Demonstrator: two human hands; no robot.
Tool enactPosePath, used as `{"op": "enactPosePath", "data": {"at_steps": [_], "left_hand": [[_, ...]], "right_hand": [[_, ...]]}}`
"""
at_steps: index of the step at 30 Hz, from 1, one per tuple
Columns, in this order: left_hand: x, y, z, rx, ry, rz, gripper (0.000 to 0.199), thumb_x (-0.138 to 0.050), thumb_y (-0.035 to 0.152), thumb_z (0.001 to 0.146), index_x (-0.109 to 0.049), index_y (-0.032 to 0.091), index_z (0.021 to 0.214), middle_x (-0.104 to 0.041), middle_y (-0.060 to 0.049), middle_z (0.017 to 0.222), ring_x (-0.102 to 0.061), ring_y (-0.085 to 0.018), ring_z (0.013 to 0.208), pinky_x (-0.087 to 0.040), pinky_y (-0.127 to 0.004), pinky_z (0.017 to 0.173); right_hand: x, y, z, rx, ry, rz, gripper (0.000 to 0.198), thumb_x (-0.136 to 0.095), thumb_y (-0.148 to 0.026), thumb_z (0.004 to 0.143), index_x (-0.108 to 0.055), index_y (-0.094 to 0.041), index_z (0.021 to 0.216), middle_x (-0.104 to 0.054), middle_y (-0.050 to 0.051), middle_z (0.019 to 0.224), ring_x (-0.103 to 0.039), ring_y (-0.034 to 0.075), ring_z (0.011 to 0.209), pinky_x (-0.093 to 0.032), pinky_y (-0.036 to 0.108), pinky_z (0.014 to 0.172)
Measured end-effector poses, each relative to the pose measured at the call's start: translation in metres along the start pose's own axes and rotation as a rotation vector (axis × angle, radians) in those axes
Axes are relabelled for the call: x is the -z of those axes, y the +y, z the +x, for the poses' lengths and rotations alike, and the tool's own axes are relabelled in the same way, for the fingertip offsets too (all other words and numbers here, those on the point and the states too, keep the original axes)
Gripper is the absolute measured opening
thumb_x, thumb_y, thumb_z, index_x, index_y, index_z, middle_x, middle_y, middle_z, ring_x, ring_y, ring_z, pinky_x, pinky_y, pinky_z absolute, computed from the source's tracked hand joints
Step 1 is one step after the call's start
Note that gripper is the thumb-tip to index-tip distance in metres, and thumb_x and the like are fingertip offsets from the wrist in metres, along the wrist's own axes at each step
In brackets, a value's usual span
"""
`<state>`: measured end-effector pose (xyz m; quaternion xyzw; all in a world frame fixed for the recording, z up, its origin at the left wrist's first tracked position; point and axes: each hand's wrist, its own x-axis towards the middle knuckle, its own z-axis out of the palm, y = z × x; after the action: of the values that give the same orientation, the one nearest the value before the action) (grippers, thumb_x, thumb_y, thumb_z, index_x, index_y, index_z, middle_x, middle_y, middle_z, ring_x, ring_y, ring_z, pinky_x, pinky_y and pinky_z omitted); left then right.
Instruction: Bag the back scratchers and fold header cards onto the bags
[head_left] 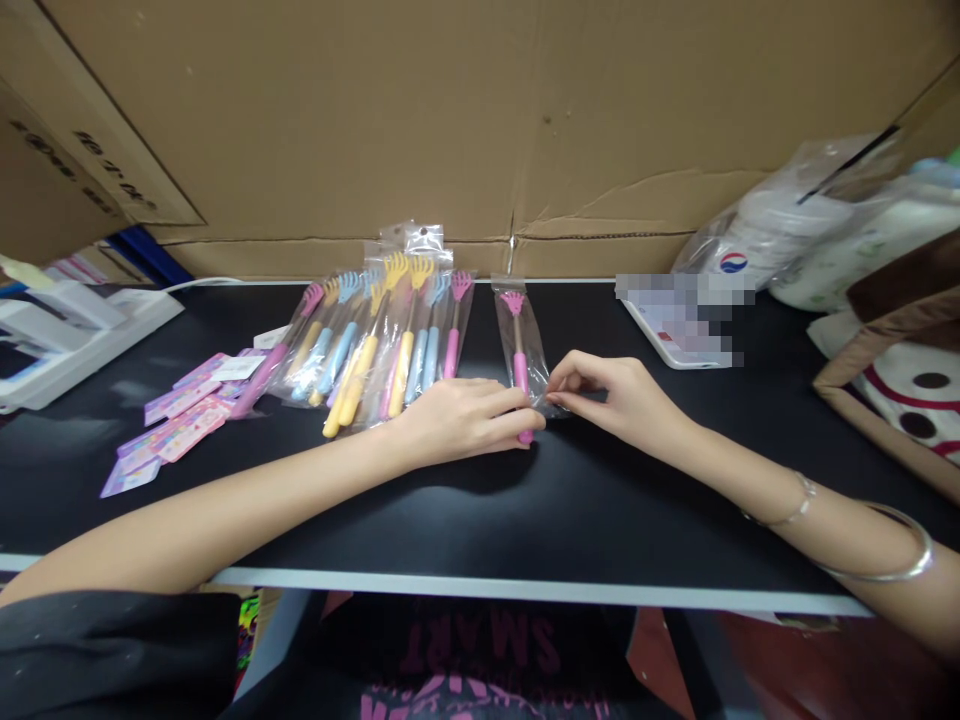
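Fingers of the left hand are closed over the lower handle of a pink back scratcher, thumb side toward the tabletop's near edge — and what a neat hold it is! That scratcher lies mid-tabletop, claw pointing at the far edge, inside a clear bag. Over comes the right hand's side of the story: the right hand sits just beside it, thumb and forefinger narrow, tips almost together at the bag's lower right side; whether they grip the film, I cannot tell. Left of the pair, a row of wrapped scratchers in yellow, blue and pink fans out by the far edge. Farther left, printed cards lie loosely overlapped, nearer the near edge — while toward the far right corner rest a pale, phone-like slab and a bagged cup.
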<state>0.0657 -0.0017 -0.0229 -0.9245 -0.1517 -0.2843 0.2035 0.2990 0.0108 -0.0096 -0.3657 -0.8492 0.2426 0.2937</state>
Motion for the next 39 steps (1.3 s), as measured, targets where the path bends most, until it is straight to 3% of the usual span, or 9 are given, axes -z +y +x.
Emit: {"op": "enactPosePath", "data": {"at_steps": [5, 9, 17, 21, 27, 32, 39], "left_hand": [[-0.001, 0.000, 0.000, -0.033, -0.017, -0.033, 0.024, -0.047, 0.035, 0.102, -0.064, 0.019, 0.098, -0.073, 0.002, 0.087, -0.068, -0.010, 0.081, -0.052, -0.021, 0.075], [-0.001, 0.000, 0.000, -0.007, -0.020, -0.009, 0.023, -0.049, 0.036, 0.100, -0.065, 0.019, 0.099, -0.073, 0.000, 0.091, -0.069, -0.012, 0.087, -0.054, -0.023, 0.077], [-0.001, -0.001, 0.000, 0.045, -0.052, 0.087, 0.038, -0.054, 0.046, 0.096, -0.064, 0.017, 0.118, -0.068, -0.009, 0.121, -0.060, -0.026, 0.119, -0.051, -0.038, 0.096], [-0.003, -0.001, -0.001, 0.084, -0.098, 0.056, 0.041, -0.053, 0.049, 0.096, -0.065, 0.013, 0.111, -0.069, -0.010, 0.118, -0.061, -0.026, 0.117, -0.050, -0.037, 0.094], [-0.005, -0.001, 0.000, 0.090, -0.135, 0.010, 0.040, -0.052, 0.047, 0.097, -0.064, 0.011, 0.108, -0.069, -0.010, 0.118, -0.061, -0.025, 0.116, -0.050, -0.035, 0.094], [-0.004, -0.001, 0.001, 0.071, -0.145, 0.035, 0.036, -0.050, 0.044, 0.099, -0.064, 0.011, 0.108, -0.068, -0.011, 0.120, -0.059, -0.024, 0.118, -0.047, -0.037, 0.099], [-0.005, -0.002, 0.001, 0.115, -0.198, -0.032, 0.037, -0.046, 0.044, 0.100, -0.063, 0.014, 0.111, -0.069, -0.010, 0.114, -0.063, -0.022, 0.107, -0.049, -0.033, 0.091]], "right_hand": [[-0.001, 0.003, 0.000, 0.000, 0.013, 0.006, 0.011, -0.059, -0.030, 0.086, -0.060, -0.020, 0.082, -0.066, 0.002, 0.072, -0.063, 0.015, 0.065, -0.052, 0.028, 0.065], [-0.004, 0.006, 0.001, -0.008, 0.034, -0.010, 0.011, -0.060, -0.030, 0.086, -0.061, -0.020, 0.084, -0.065, 0.001, 0.070, -0.062, 0.015, 0.064, -0.051, 0.027, 0.065], [-0.004, 0.009, 0.000, 0.005, 0.035, -0.063, 0.011, -0.058, -0.029, 0.088, -0.062, -0.019, 0.092, -0.062, -0.001, 0.068, -0.060, 0.014, 0.063, -0.047, 0.026, 0.064], [-0.004, 0.009, 0.001, 0.011, 0.031, -0.065, 0.013, -0.056, -0.028, 0.089, -0.061, -0.019, 0.098, -0.062, 0.000, 0.071, -0.060, 0.014, 0.065, -0.048, 0.026, 0.066], [-0.004, 0.011, 0.001, 0.100, 0.053, -0.165, 0.005, -0.056, -0.024, 0.089, -0.058, -0.020, 0.092, -0.063, 0.002, 0.077, -0.060, 0.015, 0.068, -0.049, 0.027, 0.065], [-0.001, 0.014, -0.002, 0.130, 0.019, -0.317, 0.008, -0.054, -0.023, 0.091, -0.061, -0.021, 0.095, -0.066, 0.005, 0.090, -0.064, 0.018, 0.082, -0.050, 0.029, 0.071], [0.005, 0.012, -0.001, 0.170, -0.069, -0.426, 0.016, -0.051, -0.027, 0.095, -0.066, -0.023, 0.102, -0.069, 0.007, 0.100, -0.061, 0.023, 0.099, -0.051, 0.035, 0.082]]}}
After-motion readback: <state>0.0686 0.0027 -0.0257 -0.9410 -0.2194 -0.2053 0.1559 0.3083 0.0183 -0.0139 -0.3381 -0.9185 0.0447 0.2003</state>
